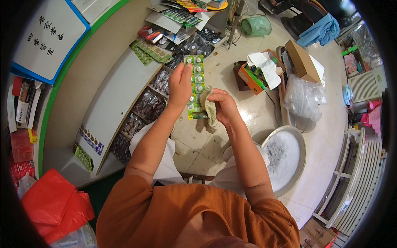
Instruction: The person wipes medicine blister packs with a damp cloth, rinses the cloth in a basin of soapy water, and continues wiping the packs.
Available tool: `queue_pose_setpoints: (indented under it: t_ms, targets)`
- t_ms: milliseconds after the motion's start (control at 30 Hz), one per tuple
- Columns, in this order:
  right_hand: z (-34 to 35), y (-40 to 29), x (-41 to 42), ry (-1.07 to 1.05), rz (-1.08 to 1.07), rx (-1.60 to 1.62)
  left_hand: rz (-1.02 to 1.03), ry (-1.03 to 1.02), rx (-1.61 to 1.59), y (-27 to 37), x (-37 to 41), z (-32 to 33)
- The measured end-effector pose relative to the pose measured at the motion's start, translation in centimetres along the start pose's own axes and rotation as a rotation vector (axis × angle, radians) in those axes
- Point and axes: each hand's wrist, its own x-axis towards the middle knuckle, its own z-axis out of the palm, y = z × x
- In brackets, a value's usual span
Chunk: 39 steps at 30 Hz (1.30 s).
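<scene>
A green blister card of button cells [199, 78] hangs upright over the floor, its round silver cells in two columns. My left hand [180, 85] grips the card along its left edge, thumb on the upper part. In my right hand [225, 107] is a crumpled, greenish-beige cloth [210, 108], which overlaps the card's lower right edge. My left fingers behind the card are hidden. Left of my hands stands a grey shelf board [113, 96], with more button-cell cards [152, 52] lying at its far end.
Packaged glasses [149, 105] fill compartments beside the shelf. A metal basin of sudsy water [283, 158] stands on the floor at my right. Beyond it are an orange box [252, 79], clear plastic bags [305, 96] and a green bin [256, 26]. A red plastic bag [57, 207] lies at near left.
</scene>
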Motion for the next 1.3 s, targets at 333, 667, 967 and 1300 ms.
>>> queue_pose_setpoints:
  t_ms: [333, 667, 967, 1300]
  targets:
    - [2.6, 3.2, -0.5, 0.212, -0.358, -0.736, 0.131, 0.171, 0.264, 0.4, 0.4, -0.4]
    - [1.0, 2.4, -0.3, 0.191, -0.300, 0.009, 0.055, 0.253, 0.195, -1.2, 1.6, -1.0]
    - [2.9, 3.7, -0.6, 0.300, -0.357, -0.549, 0.074, 0.252, 0.317, 0.3, 0.7, -0.5]
    - [0.8, 0.8, -0.4, 0.428, -0.443, -0.153, 0.023, 0.233, 0.121, -0.4, 1.7, -1.2]
